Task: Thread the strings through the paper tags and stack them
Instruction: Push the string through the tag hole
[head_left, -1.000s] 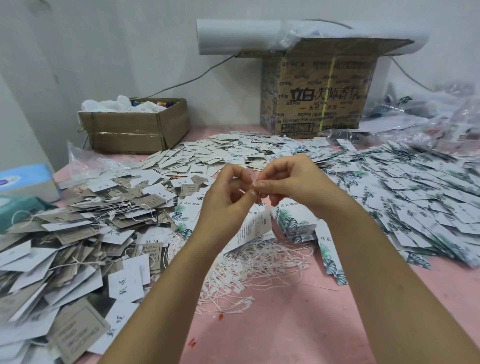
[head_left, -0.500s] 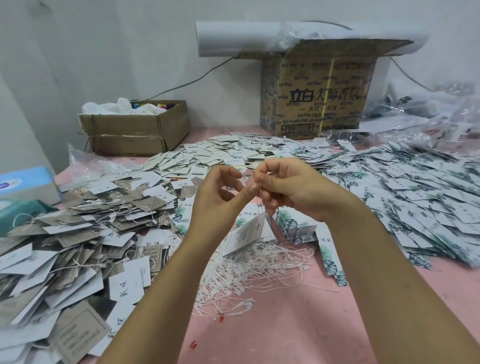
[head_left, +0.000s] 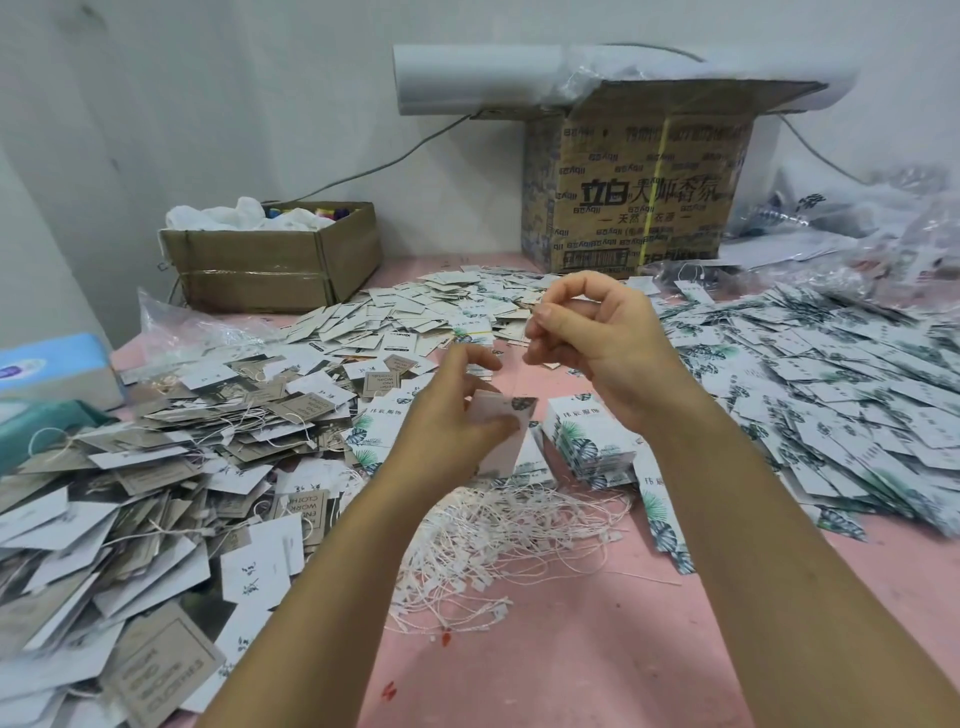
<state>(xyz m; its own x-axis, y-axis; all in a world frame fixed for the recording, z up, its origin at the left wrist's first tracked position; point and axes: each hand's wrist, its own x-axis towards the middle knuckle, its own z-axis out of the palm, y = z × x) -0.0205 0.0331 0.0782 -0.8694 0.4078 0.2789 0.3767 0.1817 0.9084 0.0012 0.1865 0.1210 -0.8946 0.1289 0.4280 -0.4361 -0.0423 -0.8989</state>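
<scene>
Two hands: both raised over the table (head_left: 597, 649), apart from each other, forearms reaching in from the bottom edge.
Left hand (head_left: 457, 415): the lower one; thumb and curled fingers pinch one tag (head_left: 501, 436), held tilted.
Right hand (head_left: 597, 343): higher, fingers curled, thumb tip against forefinger; whether a string lies between them cannot be told.
Strings (head_left: 498, 545): one loose white tangle on the table beneath the hands, too many to count.
Stack (head_left: 587, 441): one neat pile of leaf-print tags, just right of the held tag.
Heaps: three, namely the left heap (head_left: 156, 493) of strung tags, the back heap (head_left: 415, 317), and the right heap (head_left: 831, 405) with leaf print.
Boxes: two by the wall, a low box (head_left: 270, 260) and a tall box (head_left: 639, 192).
</scene>
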